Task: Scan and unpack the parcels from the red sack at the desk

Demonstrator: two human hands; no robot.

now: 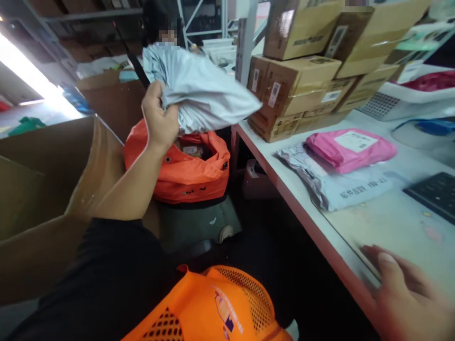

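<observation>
My left hand (159, 116) is raised and closed on the gathered end of a pale grey plastic mailing bag (209, 90). The bag hangs in the air above an open orange-red sack (192, 175), in which a packet with a white label (192, 150) shows. Low on the right, my right hand (405, 289) is over the near edge of the table (377, 222), fingers loosely stretched, slightly blurred, with nothing visible in it. Further back on the table, a pink parcel (362, 149) with a white label lies partly over a grey printed mailing bag (341, 187).
Taped cardboard boxes (298, 85) are stacked at the table's back. A black keyboard (433, 194) and a white basket (394, 99) are on the right. A large open carton (50, 175) stands at left. Another person (158, 23) is behind the raised bag.
</observation>
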